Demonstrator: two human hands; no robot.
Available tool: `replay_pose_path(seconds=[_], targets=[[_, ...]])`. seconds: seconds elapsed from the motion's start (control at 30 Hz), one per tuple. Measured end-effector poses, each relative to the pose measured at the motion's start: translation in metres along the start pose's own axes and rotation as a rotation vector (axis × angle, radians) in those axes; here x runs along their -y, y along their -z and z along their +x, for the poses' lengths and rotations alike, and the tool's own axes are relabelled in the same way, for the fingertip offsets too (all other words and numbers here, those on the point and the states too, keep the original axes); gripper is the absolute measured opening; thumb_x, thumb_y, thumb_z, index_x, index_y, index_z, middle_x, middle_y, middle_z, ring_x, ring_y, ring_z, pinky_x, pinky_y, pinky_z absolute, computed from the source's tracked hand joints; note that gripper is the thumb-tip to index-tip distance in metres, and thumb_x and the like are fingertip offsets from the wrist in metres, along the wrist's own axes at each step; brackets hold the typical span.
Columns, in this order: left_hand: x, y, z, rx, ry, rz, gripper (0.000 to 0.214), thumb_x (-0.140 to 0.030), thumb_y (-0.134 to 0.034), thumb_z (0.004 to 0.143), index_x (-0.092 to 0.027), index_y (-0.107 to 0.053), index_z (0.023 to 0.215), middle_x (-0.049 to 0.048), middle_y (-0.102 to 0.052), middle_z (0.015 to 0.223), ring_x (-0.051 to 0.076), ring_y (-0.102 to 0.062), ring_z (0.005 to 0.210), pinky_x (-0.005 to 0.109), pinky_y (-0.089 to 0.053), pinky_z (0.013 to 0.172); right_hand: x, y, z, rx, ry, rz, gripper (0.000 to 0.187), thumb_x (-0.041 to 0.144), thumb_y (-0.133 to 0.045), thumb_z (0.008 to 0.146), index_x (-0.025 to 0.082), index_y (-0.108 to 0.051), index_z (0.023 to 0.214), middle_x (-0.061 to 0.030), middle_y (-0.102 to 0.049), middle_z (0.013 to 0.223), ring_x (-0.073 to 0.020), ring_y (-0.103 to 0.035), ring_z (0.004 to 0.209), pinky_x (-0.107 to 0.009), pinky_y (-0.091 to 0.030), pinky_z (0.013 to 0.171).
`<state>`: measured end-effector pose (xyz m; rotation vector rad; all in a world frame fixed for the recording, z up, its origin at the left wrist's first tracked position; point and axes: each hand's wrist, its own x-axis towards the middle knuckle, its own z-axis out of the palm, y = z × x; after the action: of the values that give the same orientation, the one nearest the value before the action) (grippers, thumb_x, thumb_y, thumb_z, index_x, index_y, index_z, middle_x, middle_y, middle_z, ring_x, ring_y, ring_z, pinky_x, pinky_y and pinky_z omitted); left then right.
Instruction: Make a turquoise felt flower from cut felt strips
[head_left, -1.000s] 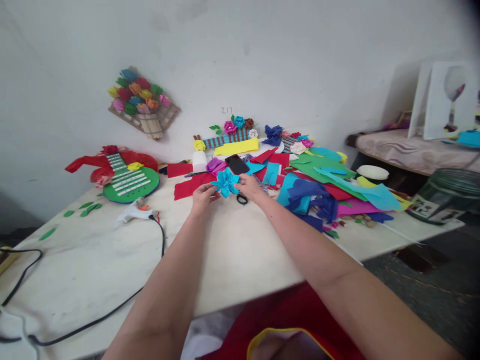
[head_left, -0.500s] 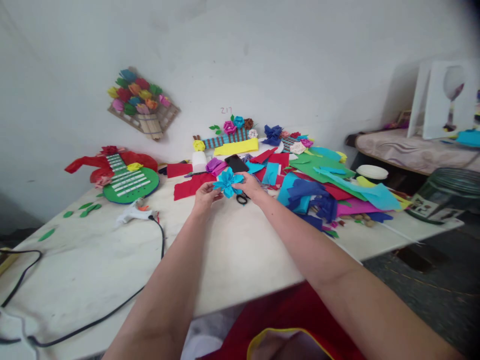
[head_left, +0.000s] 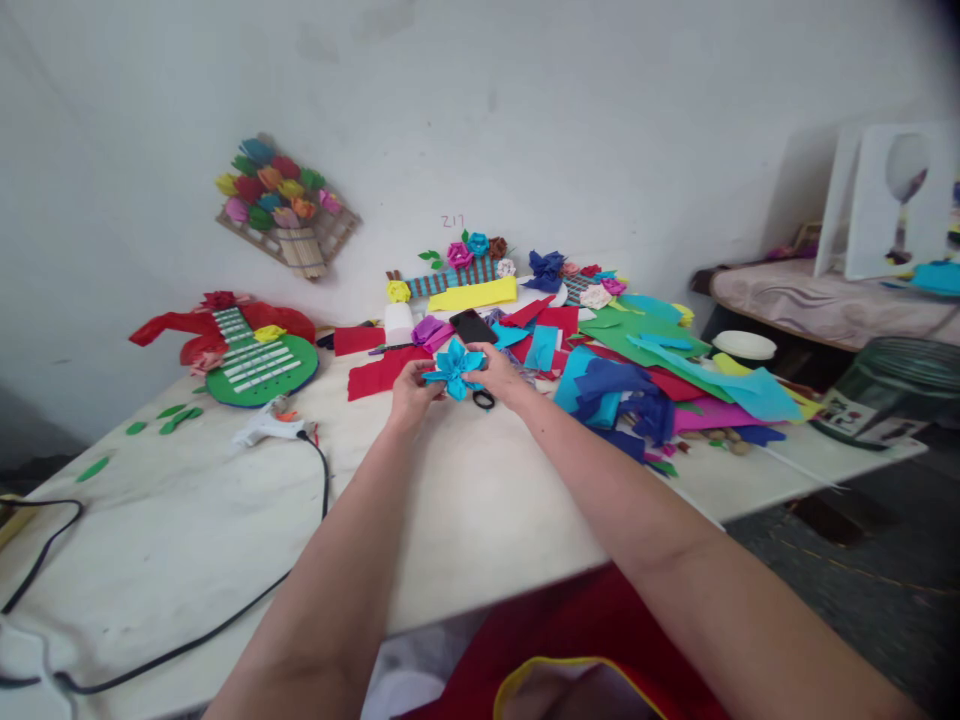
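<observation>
A bright blue paper flower (head_left: 456,369) with pointed petals is held up between my two hands, over the far middle of the table. My left hand (head_left: 413,391) pinches it from the left side. On the right, my right hand (head_left: 498,374) has its fingers closed on the petals. Just behind the flower lie a dark phone (head_left: 473,326) and a crumpled purple paper piece (head_left: 431,333). The black handle of what looks like scissors (head_left: 484,400) shows under my right hand; the rest is hidden.
A white glue gun (head_left: 271,425) with a black cord rests on the left of the table (head_left: 480,520), near a green guitar-shaped craft (head_left: 262,367). Coloured paper sheets (head_left: 645,340) are heaped at right, beside a glass jar (head_left: 892,390). Green paper leaves (head_left: 94,470) lie far left.
The flower has turned slightly in my fingers, and its petals sit at a different angle. My left fingers have shifted a little along its edge. Everything else stays put.
</observation>
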<state>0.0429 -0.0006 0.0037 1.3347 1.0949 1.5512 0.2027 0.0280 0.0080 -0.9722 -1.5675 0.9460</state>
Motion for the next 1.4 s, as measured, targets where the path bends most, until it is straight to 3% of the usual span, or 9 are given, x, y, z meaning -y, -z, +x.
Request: replay_pose_path(seconds=[0.13, 0.27, 0.43, 0.73, 0.93, 1.13, 1.4], targets=[[-0.001, -0.002, -0.001, 0.033, -0.059, 0.006, 0.045, -0.021, -0.07, 0.051, -0.018, -0.051, 0.091, -0.0022, -0.059, 0.067, 0.013, -0.058, 0.057, 0.031, -0.05, 0.06, -0.001, 0.0, 0.001, -0.008, -0.01, 0.004, 0.06, 0.018, -0.063, 0.058, 0.018, -0.046, 0.116, 0.0001, -0.061, 0.086, -0.0122, -0.057, 0.074, -0.026, -0.048, 0.069], [0.0, 0.001, -0.002, 0.188, 0.076, -0.149, 0.045, -0.02, -0.067, 0.052, -0.018, -0.052, 0.095, -0.0008, -0.062, 0.074, 0.016, -0.061, 0.067, 0.036, -0.051, 0.068, -0.005, -0.001, 0.003, 0.008, 0.009, -0.023, 0.061, 0.018, -0.063, 0.059, 0.018, -0.045, 0.117, 0.0001, -0.061, 0.087, -0.0127, -0.057, 0.075, -0.027, -0.048, 0.069], [-0.004, 0.003, -0.004, 0.225, 0.21, -0.248, 0.045, -0.022, -0.066, 0.055, -0.02, -0.052, 0.097, -0.001, -0.063, 0.074, 0.018, -0.062, 0.061, 0.039, -0.052, 0.063, -0.004, 0.002, 0.003, 0.031, 0.082, -0.139, 0.06, 0.017, -0.064, 0.059, 0.018, -0.046, 0.117, -0.0007, -0.061, 0.093, -0.014, -0.057, 0.083, -0.029, -0.046, 0.076], [-0.004, 0.001, -0.008, 0.175, 0.186, -0.118, 0.042, -0.033, -0.076, 0.053, -0.017, -0.058, 0.088, 0.0012, -0.063, 0.068, 0.016, -0.06, 0.056, 0.031, -0.052, 0.053, 0.002, 0.0, -0.002, 0.133, 0.124, -0.182, 0.062, 0.015, -0.062, 0.059, 0.015, -0.046, 0.119, -0.003, -0.059, 0.098, -0.0133, -0.055, 0.083, -0.027, -0.045, 0.077], [-0.004, 0.003, -0.007, 0.128, 0.181, -0.142, 0.04, -0.033, -0.076, 0.051, -0.017, -0.06, 0.084, 0.001, -0.063, 0.068, 0.015, -0.059, 0.054, 0.031, -0.051, 0.051, 0.004, 0.004, -0.006, 0.2, 0.032, 0.033, 0.053, 0.027, -0.057, 0.067, 0.019, -0.047, 0.118, 0.0016, -0.059, 0.081, -0.0117, -0.054, 0.073, -0.023, -0.044, 0.066], [-0.002, 0.002, -0.005, 0.087, 0.166, -0.135, 0.04, -0.033, -0.076, 0.051, -0.017, -0.061, 0.084, 0.002, -0.064, 0.073, 0.016, -0.06, 0.06, 0.032, -0.052, 0.056, 0.003, 0.005, -0.004, 0.14, -0.13, 0.153, 0.042, 0.025, -0.054, 0.069, 0.018, -0.052, 0.111, 0.003, -0.059, 0.069, -0.0102, -0.054, 0.06, -0.022, -0.043, 0.057], [0.0, 0.001, -0.003, 0.044, 0.166, -0.117, 0.04, -0.035, -0.078, 0.047, -0.017, -0.063, 0.08, 0.0015, -0.063, 0.073, 0.014, -0.059, 0.058, 0.028, -0.05, 0.056, 0.011, 0.003, -0.004, 0.087, -0.127, 0.156, 0.027, 0.017, -0.058, 0.068, 0.016, -0.059, 0.095, 0.0022, -0.061, 0.066, -0.0082, -0.055, 0.056, -0.019, -0.043, 0.052]])
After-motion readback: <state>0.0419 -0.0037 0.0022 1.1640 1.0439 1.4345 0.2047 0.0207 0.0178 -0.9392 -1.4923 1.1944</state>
